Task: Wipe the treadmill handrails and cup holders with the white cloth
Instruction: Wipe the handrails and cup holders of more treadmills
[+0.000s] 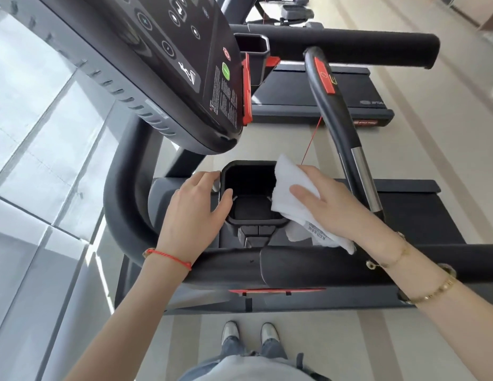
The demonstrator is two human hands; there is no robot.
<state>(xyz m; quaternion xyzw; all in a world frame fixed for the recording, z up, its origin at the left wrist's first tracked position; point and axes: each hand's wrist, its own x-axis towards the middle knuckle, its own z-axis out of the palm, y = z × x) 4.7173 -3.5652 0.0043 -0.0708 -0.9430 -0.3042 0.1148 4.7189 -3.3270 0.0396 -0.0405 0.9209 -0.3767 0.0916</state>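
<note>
A black square cup holder (251,207) hangs below the treadmill console. My left hand (196,204) grips its left rim, thumb hooked over the edge into the opening. My right hand (328,202) lies flat on the white cloth (292,188), pressing it against the holder's right rim and outer side; the cloth's loose end hangs down toward the near black handrail (308,268). A second cup holder (253,55) sits farther away beside the far handrail (350,46). A curved centre grip bar (336,114) with a red stop button rises to the right.
The dark console (168,64) overhangs the holder from the upper left. A red safety cord (311,141) runs down near the cloth. The treadmill belt (421,213) lies to the right, another treadmill beyond it. A glass wall stands on the left. My feet are on the floor below.
</note>
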